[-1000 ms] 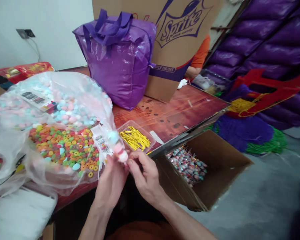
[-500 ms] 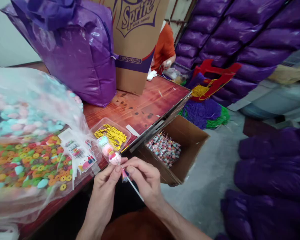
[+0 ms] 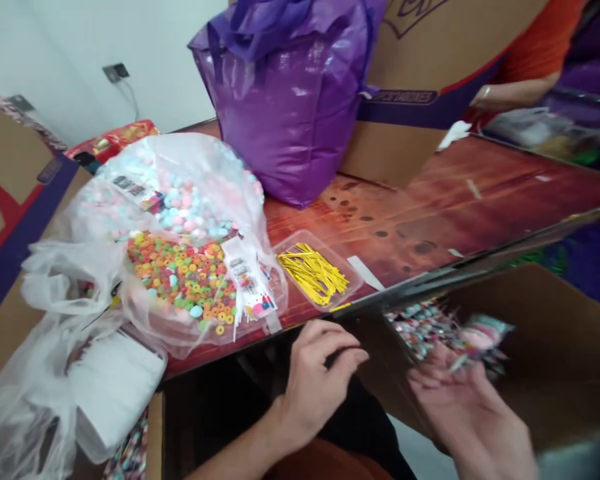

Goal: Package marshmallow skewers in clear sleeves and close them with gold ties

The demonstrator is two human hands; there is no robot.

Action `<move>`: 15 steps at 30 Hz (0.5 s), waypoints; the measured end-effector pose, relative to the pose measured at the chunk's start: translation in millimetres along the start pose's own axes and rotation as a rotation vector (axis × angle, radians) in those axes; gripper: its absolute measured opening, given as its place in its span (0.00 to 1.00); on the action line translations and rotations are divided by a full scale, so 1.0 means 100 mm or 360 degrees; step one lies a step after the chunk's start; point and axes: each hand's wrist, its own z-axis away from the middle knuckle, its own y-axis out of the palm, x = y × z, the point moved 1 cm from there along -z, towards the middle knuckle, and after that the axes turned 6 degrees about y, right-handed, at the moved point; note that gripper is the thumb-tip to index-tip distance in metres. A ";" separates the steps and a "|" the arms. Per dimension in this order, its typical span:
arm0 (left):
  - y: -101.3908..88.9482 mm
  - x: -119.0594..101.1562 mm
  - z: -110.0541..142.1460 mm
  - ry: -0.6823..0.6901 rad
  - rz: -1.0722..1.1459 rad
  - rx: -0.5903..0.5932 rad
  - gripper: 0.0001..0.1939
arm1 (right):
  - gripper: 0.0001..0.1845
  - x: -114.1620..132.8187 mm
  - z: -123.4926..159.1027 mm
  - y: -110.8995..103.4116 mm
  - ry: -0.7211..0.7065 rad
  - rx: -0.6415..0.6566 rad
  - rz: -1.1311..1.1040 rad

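My left hand (image 3: 325,377) hovers by the table's front edge, its fingers curved and apart from the thumb, nothing seen between them. My right hand (image 3: 473,403) is over the open cardboard box (image 3: 555,333), palm turned up and fingers spread. Just beyond its fingertips is a wrapped marshmallow candy stick (image 3: 484,332), blurred; whether it still touches the fingers is hard to see. Many finished candy sticks (image 3: 420,323) lie in the box below. On the table near my left hand stands a clear plastic tray (image 3: 285,241) of yellow twist ties (image 3: 314,273).
A clear bag (image 3: 260,233) holds marshmallows (image 3: 180,207) and gummy rings (image 3: 180,273), with printed wrappers (image 3: 247,277) on it. White sticks (image 3: 113,380) fill a container at left. Behind stand a purple bag (image 3: 290,120) and a carton (image 3: 390,153). Another person's arm (image 3: 520,93) shows at right.
Both hands held the candy stick together; now they are apart. My right hand has carried it over the box and opened. My left hand has let go. The view has swung left.
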 end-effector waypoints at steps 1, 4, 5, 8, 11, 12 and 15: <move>-0.13 0.03 -0.01 -0.0003 -0.0089 -0.0097 0.05 | 0.19 0.03 -0.05 0.02 -0.0042 -0.0029 0.0090; -0.60 0.15 -0.07 -0.0108 -0.0439 -0.0390 0.08 | 0.20 0.10 -0.07 0.25 -0.0377 0.0046 0.0596; -0.75 0.21 -0.12 -0.0141 -0.0574 -0.0478 0.11 | 0.20 0.11 -0.05 0.38 -0.0549 0.0111 0.0816; -1.11 0.37 -0.30 -0.0194 -0.1068 -0.0574 0.23 | 0.19 0.08 0.01 0.82 -0.1182 0.0305 0.1476; -1.31 0.45 -0.53 -0.0258 -0.1469 -0.0487 0.30 | 0.10 -0.03 0.11 1.22 -0.1747 0.0515 0.1679; -1.35 0.47 -0.62 -0.0278 -0.1543 -0.0443 0.31 | 0.08 -0.09 0.16 1.34 -0.1854 0.0620 0.1651; -1.43 0.52 -0.84 -0.0321 -0.1559 -0.0333 0.29 | 0.12 -0.37 0.30 1.66 -0.1899 0.1032 0.1643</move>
